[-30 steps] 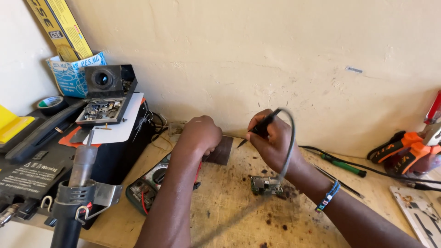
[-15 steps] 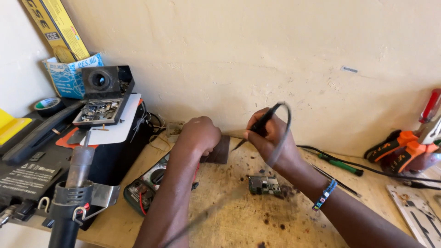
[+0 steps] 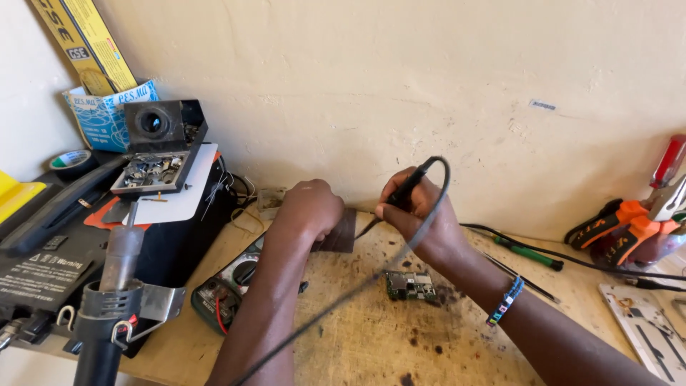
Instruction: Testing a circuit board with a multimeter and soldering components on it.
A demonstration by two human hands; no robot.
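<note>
hot-air handle (image 3: 114, 286): near left, upright in a metal holder on the black station (image 3: 50, 264).
parts tray (image 3: 150, 173): far left, on top of the black box, small metal bits inside – tape roll (image 3: 71, 159) further left.
multimeter (image 3: 225, 286): on the wooden bench (image 3: 371, 343), just under the left forearm, partly hidden.
left hand (image 3: 309, 207): fingers curled down, pressing on a dark flat piece (image 3: 341, 232) by the wall; can't tell what else it grips.
right hand (image 3: 418, 211): closed around a black soldering iron (image 3: 407, 187) like a pen, tip angled down-left toward the dark flat piece – cable loops over the hand and runs near-left.
circuit board (image 3: 409, 284): small, green, flat on the bench, near side of the right wrist, touched by neither hand.
green screwdriver (image 3: 527, 254): right of the wrist, by the wall.
orange pliers (image 3: 629, 225): far right edge.
</note>
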